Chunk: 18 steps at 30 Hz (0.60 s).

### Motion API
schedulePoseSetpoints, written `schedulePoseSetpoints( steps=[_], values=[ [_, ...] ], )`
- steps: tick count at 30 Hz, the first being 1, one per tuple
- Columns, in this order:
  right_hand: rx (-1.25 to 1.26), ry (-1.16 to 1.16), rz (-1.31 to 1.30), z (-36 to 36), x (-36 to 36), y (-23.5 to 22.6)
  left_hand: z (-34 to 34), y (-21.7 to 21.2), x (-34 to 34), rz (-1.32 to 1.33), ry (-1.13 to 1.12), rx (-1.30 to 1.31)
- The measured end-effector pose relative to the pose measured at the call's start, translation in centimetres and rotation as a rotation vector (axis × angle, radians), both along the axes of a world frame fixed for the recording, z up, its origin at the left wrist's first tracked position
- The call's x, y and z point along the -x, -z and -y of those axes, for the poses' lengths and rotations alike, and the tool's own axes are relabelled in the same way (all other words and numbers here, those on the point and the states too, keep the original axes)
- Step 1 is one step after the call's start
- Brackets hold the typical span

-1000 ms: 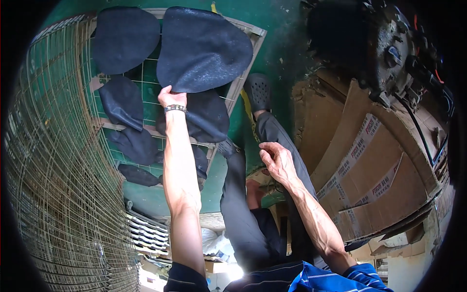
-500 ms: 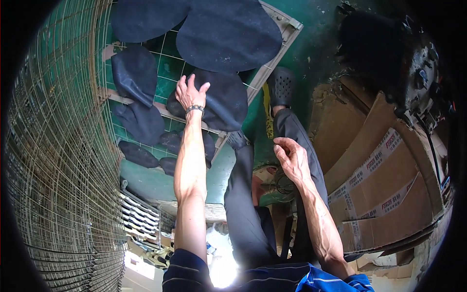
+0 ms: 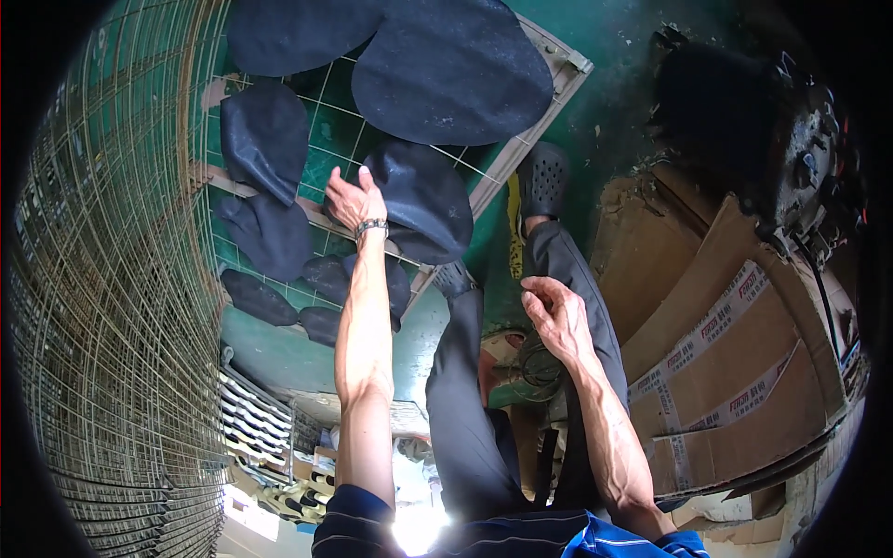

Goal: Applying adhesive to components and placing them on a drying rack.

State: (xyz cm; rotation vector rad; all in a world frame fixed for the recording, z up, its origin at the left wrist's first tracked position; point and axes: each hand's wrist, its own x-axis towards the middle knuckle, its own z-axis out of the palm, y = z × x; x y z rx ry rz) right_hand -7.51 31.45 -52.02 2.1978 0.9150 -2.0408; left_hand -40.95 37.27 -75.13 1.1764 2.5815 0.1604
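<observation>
Upper-left black sheet [image 3: 299,33] — top cut off | folded black sheet [image 3: 423,205] — partly hidden by left hand [image 3: 356,202]

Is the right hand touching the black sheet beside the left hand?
Apart: the head view shows green floor between the right hand and that black sheet.

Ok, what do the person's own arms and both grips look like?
Both are bare human hands, without gloves, on bare forearms. The left grip has a dark, metallic-looking linked band at its wrist; the right grip shows no band. The left sleeve is navy with thin pale stripes; the right sleeve looks brighter blue.
</observation>
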Motion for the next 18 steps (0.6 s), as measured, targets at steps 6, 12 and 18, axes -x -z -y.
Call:
schedulePoseSetpoints(
  steps=[6,12,18],
  values=[
    [-0.039,0.006,-0.023,-0.4,0.0,0.0,-6.6,0.0,-3.5,-0.079,0.437,-0.003],
    [-0.082,-0.010,-0.018,0.0,0.0,0.2,-7.6,0.6,-6.2,-0.079,0.491,0.037],
    [-0.117,-0.003,-0.032,-0.1,0.0,0.1,-6.0,-0.3,-6.6,-0.093,0.539,-0.009]
  ],
)
